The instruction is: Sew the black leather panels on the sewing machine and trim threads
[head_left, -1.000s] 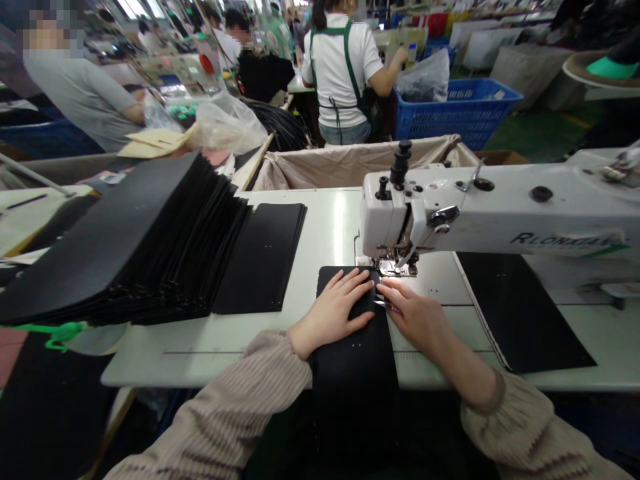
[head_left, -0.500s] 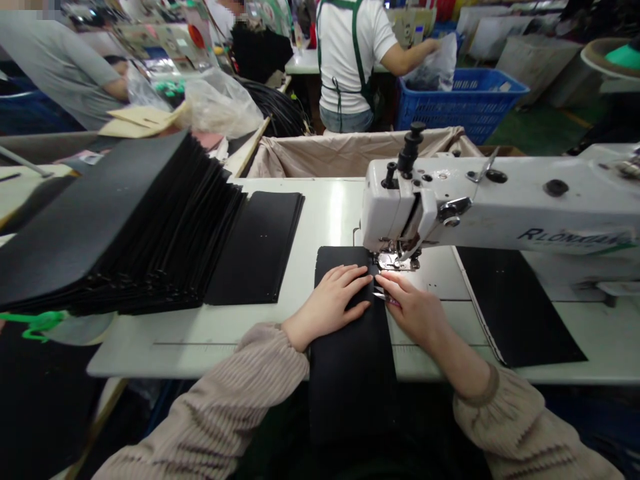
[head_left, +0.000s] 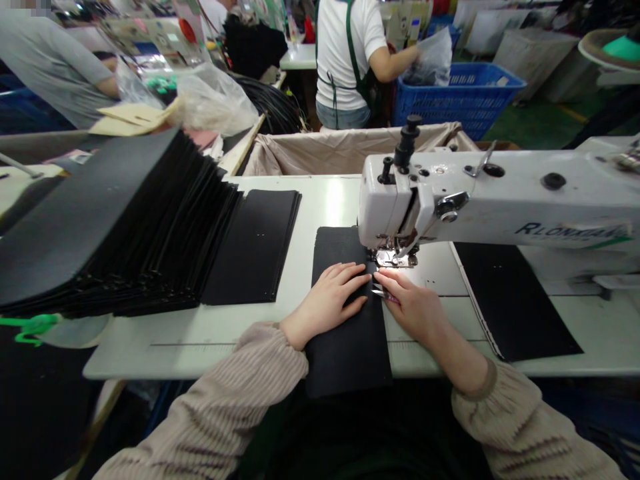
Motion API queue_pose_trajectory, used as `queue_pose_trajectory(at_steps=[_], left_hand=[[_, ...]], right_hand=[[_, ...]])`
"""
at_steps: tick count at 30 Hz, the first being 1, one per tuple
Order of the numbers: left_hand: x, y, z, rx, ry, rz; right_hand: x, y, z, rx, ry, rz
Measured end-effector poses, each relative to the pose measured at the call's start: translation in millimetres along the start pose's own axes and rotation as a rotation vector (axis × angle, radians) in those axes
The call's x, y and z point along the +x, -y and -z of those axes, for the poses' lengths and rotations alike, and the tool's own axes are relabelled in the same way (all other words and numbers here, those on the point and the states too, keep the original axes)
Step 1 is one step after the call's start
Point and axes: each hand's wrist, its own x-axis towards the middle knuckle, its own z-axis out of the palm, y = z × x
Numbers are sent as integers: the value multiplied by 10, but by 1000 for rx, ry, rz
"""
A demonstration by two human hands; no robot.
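Observation:
A long black fabric panel (head_left: pixel 345 333) lies on the white table (head_left: pixel 200 333) and runs under the presser foot of a white sewing machine (head_left: pixel 450 200). My left hand (head_left: pixel 327 300) rests flat on the panel, fingers stretched toward the needle. My right hand (head_left: pixel 413 307) presses the panel's right edge just in front of the foot, and a small metal tool (head_left: pixel 383 293) shows under its fingers.
A tall fanned stack of black panels (head_left: pixel 115 227) fills the table's left, with a lower pile (head_left: pixel 255 243) beside it. Another black panel (head_left: pixel 510 300) lies right of the machine. Behind are a cloth-lined bin (head_left: pixel 345 150), a blue crate (head_left: pixel 470 83) and other people working.
The black panel has fed away from me under the presser foot; less of it hangs over the table's front edge. Both hands stayed on it near the foot.

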Motion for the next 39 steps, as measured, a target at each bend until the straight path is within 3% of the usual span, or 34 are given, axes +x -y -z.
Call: queue_pose_trajectory(at_steps=[39], left_hand=[[17, 28, -38, -7, -67, 41]], right_hand=[[2, -14, -7, 25, -20, 6]])
